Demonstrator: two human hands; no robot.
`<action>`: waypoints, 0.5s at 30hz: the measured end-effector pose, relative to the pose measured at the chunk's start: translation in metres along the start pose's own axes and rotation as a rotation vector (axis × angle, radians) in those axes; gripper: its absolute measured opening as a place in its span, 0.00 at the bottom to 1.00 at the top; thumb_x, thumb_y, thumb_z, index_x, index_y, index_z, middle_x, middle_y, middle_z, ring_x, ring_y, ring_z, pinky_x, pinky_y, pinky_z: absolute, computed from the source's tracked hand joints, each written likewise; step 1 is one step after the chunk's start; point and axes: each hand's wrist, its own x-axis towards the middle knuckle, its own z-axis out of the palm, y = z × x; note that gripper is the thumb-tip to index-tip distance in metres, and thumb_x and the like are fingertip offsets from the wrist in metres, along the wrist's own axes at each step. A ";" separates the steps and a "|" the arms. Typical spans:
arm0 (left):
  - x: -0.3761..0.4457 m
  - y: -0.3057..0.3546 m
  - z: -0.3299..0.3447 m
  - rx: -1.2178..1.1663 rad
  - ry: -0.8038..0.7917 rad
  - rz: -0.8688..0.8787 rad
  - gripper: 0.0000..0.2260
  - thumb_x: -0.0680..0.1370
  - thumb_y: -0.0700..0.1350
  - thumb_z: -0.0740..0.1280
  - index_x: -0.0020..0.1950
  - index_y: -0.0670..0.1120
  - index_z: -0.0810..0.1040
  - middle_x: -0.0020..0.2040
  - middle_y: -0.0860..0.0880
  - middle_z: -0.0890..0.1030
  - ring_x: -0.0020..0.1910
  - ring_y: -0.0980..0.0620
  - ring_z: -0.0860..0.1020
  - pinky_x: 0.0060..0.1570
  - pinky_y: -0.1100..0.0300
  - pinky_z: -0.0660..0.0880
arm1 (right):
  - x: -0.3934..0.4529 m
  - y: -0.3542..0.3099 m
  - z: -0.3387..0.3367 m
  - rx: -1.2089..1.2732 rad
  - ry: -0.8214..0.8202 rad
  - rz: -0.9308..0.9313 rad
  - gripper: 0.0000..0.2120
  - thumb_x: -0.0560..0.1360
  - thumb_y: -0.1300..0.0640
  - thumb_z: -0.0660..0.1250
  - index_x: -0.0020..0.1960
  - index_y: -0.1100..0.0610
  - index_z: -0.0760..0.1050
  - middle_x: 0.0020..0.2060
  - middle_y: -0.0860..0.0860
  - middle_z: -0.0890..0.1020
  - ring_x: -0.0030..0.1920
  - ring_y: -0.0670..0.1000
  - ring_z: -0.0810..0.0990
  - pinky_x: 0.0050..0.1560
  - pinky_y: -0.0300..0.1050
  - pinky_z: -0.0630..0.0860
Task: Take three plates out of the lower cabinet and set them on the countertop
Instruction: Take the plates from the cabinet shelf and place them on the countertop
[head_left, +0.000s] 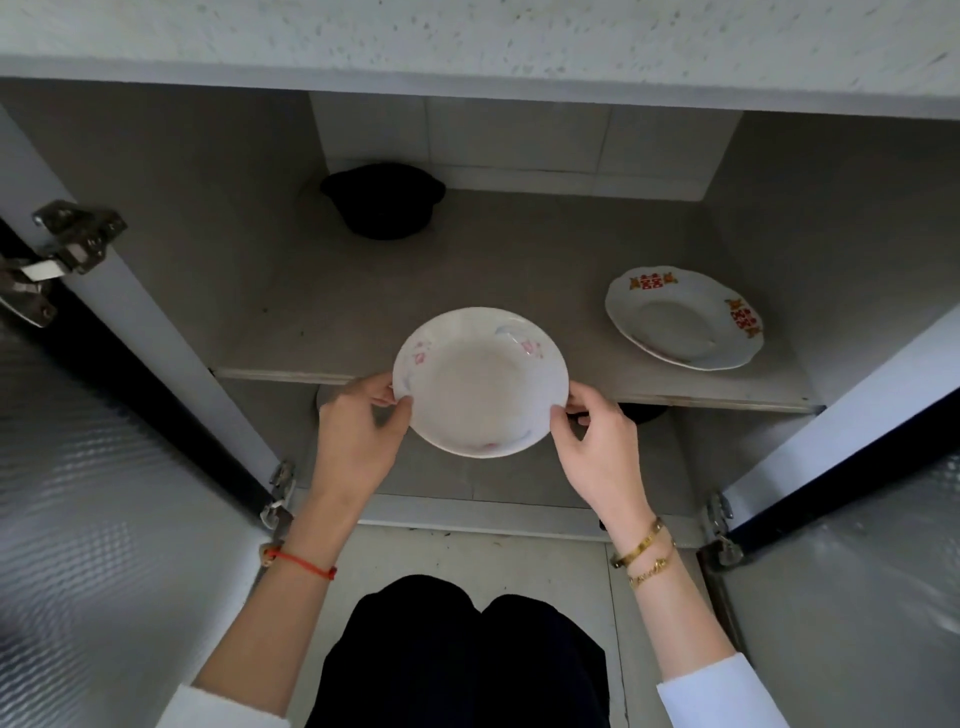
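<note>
one open lower cabinet (519, 249) has one shelf (415, 312) carrying one black pot (383, 200) far left and one red-patterned plate (683, 318) right. two hands, left hand (358, 431) and right hand (597, 441), grip one pink-flowered plate (479, 382) by opposite rims at the shelf's near edge.

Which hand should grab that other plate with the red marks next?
The right hand, probably. The red-marked plate lies on the shelf's right side, nearer that hand than the left hand. Both hands now hold the white plate, so it must go first.
</note>
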 end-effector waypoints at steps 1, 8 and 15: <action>-0.005 0.000 -0.002 -0.006 0.012 0.002 0.10 0.74 0.39 0.70 0.54 0.46 0.84 0.41 0.55 0.83 0.37 0.67 0.76 0.40 0.83 0.66 | -0.006 0.000 0.000 0.004 0.001 0.001 0.12 0.76 0.57 0.65 0.59 0.54 0.77 0.49 0.48 0.83 0.51 0.49 0.79 0.54 0.45 0.76; -0.030 -0.001 -0.008 -0.022 0.046 0.003 0.12 0.73 0.38 0.71 0.56 0.46 0.83 0.43 0.54 0.82 0.41 0.55 0.80 0.47 0.67 0.71 | -0.029 0.000 0.000 0.016 0.014 0.006 0.11 0.76 0.58 0.66 0.58 0.52 0.78 0.47 0.41 0.81 0.51 0.47 0.77 0.55 0.42 0.74; -0.037 0.013 -0.024 -0.027 0.019 -0.057 0.13 0.75 0.39 0.71 0.59 0.48 0.81 0.43 0.58 0.78 0.45 0.54 0.79 0.49 0.63 0.72 | -0.036 -0.025 -0.016 -0.005 -0.014 0.084 0.14 0.76 0.57 0.65 0.62 0.53 0.76 0.53 0.46 0.82 0.57 0.48 0.77 0.59 0.43 0.74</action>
